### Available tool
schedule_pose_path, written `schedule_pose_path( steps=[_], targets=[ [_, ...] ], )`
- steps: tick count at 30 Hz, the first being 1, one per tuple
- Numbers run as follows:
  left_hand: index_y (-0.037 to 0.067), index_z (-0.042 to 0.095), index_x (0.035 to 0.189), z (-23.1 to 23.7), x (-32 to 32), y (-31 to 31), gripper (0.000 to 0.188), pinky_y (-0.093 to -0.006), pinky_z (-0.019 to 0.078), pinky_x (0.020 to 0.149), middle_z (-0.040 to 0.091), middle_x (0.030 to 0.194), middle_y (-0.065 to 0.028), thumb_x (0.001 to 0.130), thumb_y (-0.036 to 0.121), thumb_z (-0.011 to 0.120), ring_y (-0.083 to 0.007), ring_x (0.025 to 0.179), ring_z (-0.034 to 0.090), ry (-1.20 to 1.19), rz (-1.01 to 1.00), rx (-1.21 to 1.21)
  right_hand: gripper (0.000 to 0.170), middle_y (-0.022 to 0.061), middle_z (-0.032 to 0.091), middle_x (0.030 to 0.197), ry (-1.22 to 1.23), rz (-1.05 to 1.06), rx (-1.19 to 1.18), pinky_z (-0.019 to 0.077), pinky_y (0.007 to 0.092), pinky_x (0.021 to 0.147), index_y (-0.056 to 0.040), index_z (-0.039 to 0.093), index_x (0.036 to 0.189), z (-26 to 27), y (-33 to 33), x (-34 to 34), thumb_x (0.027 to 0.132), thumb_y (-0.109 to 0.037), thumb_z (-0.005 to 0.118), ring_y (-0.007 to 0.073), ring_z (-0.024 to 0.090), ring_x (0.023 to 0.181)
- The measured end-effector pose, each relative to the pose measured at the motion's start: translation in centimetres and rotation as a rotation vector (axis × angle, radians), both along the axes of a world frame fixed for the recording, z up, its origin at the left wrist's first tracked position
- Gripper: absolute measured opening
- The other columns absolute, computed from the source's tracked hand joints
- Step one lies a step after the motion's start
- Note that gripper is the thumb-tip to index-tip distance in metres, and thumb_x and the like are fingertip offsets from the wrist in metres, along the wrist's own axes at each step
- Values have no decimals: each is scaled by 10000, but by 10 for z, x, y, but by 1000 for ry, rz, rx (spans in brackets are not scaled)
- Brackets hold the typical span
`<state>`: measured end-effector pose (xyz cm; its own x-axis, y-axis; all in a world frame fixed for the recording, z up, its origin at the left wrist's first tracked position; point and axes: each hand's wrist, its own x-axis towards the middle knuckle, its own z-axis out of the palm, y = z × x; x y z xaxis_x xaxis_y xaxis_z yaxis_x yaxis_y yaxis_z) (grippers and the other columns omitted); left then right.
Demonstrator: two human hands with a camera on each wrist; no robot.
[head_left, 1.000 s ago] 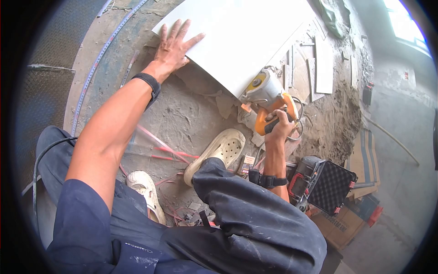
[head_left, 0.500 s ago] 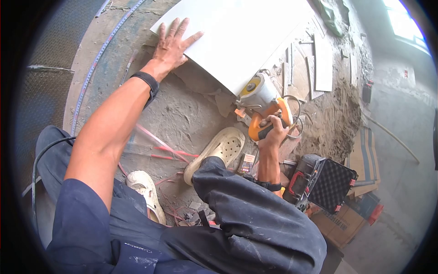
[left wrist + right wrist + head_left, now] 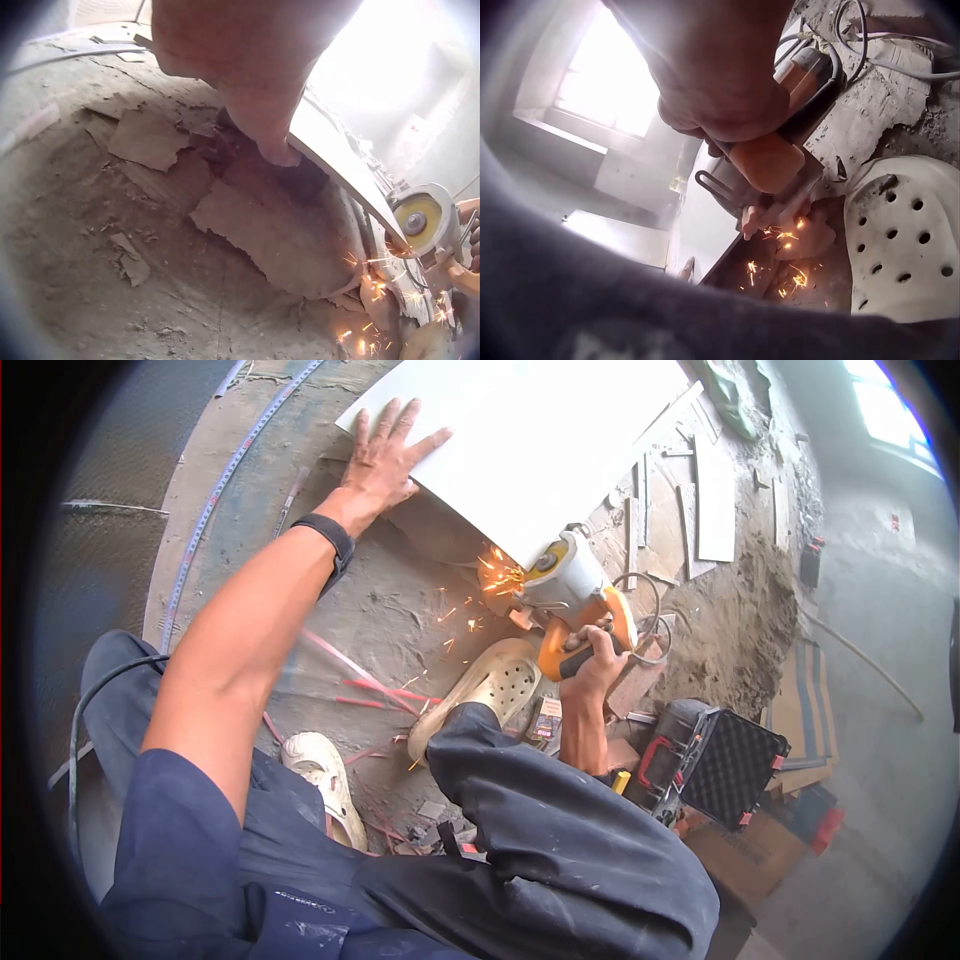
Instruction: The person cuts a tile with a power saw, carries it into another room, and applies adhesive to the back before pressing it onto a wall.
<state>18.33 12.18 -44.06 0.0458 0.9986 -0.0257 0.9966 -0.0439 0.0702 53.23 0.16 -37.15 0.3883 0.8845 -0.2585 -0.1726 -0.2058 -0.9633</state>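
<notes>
My left hand (image 3: 380, 460) rests with spread, straight fingers on a large white tile (image 3: 530, 440), near its left corner. In the left wrist view the thumb (image 3: 279, 152) lies at the tile's edge. My right hand (image 3: 596, 660) grips the handle of an orange and grey tile cutter (image 3: 570, 575), which sits at the tile's near corner. The cutter's yellow-centred disc (image 3: 416, 220) meets the tile edge in the left wrist view. Orange sparks (image 3: 500, 575) spray from there towards the floor. In the right wrist view, the hand hides part of the cutter's body (image 3: 769, 161).
Cream clogs (image 3: 485, 685) stand close below the sparks. White tile strips (image 3: 714, 500) lie to the right, beside a looped cable (image 3: 655, 600). A case with a foam-lined lid (image 3: 735, 760) stands open near the right knee. A tape measure (image 3: 215, 495) stretches along the left.
The cutter and right hand have shifted slightly left and towards the body along the tile's corner. Sparks now fly that were absent before. My left hand stays on the tile.
</notes>
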Motion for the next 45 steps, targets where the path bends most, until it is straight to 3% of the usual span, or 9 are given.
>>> schedule_pose_path(
  steps=[1,2,5,11,20,29,33,41,45],
  targets=[
    [486,226,1546,-1,2,0,1067,-630,121,1210,136,1659,-129,726,207,849,-367,1523,132,-20,-9,0,149,78,601,691,20,-20,-11,479,310,529,-17,567,966,2,-3,2,819,-29,588,172,572,544],
    [486,226,1546,0,4,1,1067,-630,121,1210,136,1659,-129,726,207,849,-367,1523,132,-22,-16,1,276,78,594,734,68,-44,-3,485,294,523,14,553,1048,3,-2,4,774,25,587,167,562,529],
    [488,226,1545,-1,3,-1,1054,-629,121,1212,127,1662,-123,738,203,842,-365,1524,130,-15,-10,-6,124,74,596,687,-15,7,10,473,304,537,-26,565,933,6,-2,9,810,-30,582,176,567,541],
    [491,218,1545,0,4,0,1048,-627,121,1215,121,1664,-117,751,191,832,-362,1526,126,-6,-5,-14,87,66,590,683,-20,-10,17,471,307,542,-33,571,890,14,6,14,805,-26,589,178,559,539],
    [492,216,1545,-3,4,-1,1055,-627,128,1214,118,1664,-117,746,192,836,-361,1526,126,4,-4,7,197,89,607,693,14,-4,14,487,292,511,14,563,985,10,9,15,790,16,594,170,579,535],
    [485,218,1548,-4,4,0,1060,-633,134,1210,133,1659,-127,741,191,839,-371,1522,140,19,-7,6,216,83,610,733,25,-8,-10,489,300,506,4,574,987,8,6,13,774,20,608,167,581,535],
    [473,244,1541,-2,3,1,1038,-644,110,1208,153,1648,-148,737,228,852,-383,1517,140,-22,-27,36,139,84,614,702,-15,16,-9,487,312,538,-4,576,949,10,5,8,812,-27,591,176,587,559],
    [407,354,1518,2,1,-1,1007,-665,140,1180,175,1632,-189,677,232,879,-432,1498,162,-64,-52,30,273,56,563,690,88,-26,2,475,302,509,-13,577,1062,23,7,24,797,-60,621,162,544,523],
    [393,365,1517,3,1,-1,1024,-662,146,1178,172,1630,-200,652,148,856,-439,1498,154,-84,-66,58,284,64,591,690,153,-87,-63,486,291,478,5,590,1076,32,21,53,794,-23,581,159,565,510]
  ],
)
